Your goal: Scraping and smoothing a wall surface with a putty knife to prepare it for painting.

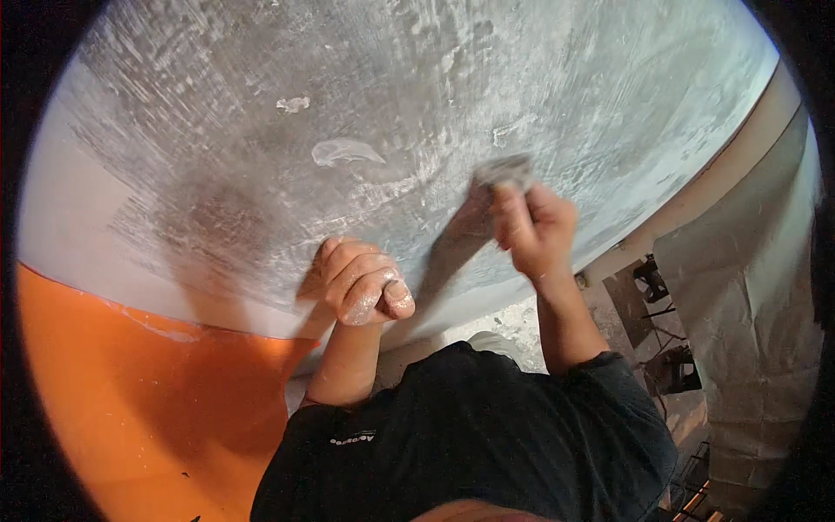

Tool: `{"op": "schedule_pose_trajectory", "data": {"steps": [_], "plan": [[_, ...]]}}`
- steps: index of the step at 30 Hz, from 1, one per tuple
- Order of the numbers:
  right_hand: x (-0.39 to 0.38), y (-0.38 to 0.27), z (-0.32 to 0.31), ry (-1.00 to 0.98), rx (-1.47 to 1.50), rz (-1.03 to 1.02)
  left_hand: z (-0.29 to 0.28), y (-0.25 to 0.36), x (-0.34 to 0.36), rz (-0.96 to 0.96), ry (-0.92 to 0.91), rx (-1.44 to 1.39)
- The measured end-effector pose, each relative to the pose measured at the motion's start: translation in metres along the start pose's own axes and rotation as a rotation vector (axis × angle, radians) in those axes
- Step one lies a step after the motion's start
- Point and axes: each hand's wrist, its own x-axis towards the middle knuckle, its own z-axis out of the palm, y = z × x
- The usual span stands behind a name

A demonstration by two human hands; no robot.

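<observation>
A large grey surface (400,78) with white streaks and patches fills the upper view. My right hand (535,230) grips a small grey, flat piece (509,167) at this surface, right of centre; the piece is blurred by motion, so its material is unclear. My left hand (365,278) is curled closed, lower and left of it, by the surface, with pale dust on its fingers and thumb. Whether anything is inside that fist is hidden.
An orange sheet or panel (113,374) lies at lower left below a pale band (70,217). At right hangs a creased grey sheet (744,331) beside dark stands or equipment (674,370). Pale speckled floor (513,326) shows past my body.
</observation>
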Motion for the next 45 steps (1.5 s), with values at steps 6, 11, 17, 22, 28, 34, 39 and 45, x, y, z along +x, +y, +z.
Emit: {"op": "schedule_pose_trajectory", "data": {"steps": [6,11,17,22,28,34,39,45], "plan": [[0.004,-0.015,0.0,0.074,0.076,0.05,-0.002,0.001,0.002,-0.024,-0.025,-0.013],[0.001,-0.011,0.001,-0.088,-0.226,-0.209,-0.001,0.001,0.001,-0.043,-0.006,-0.088],[0.001,-0.008,0.006,-0.123,-0.14,-0.251,0.0,0.001,0.001,-0.041,0.01,-0.063],[-0.007,-0.011,0.019,-0.116,-0.002,-0.212,0.0,0.001,0.001,-0.037,0.001,-0.069],[-0.006,-0.004,0.015,-0.139,-0.134,-0.296,0.001,0.002,0.0,-0.051,0.006,-0.062],[-0.007,-0.01,0.015,-0.133,-0.034,-0.15,0.002,0.0,-0.004,-0.033,0.031,-0.061],[-0.006,-0.004,0.01,-0.071,0.023,-0.012,0.003,0.0,-0.003,-0.014,0.0,-0.065],[-0.004,-0.007,0.008,-0.054,0.05,0.029,0.008,-0.003,-0.004,0.022,0.019,-0.063]]}}
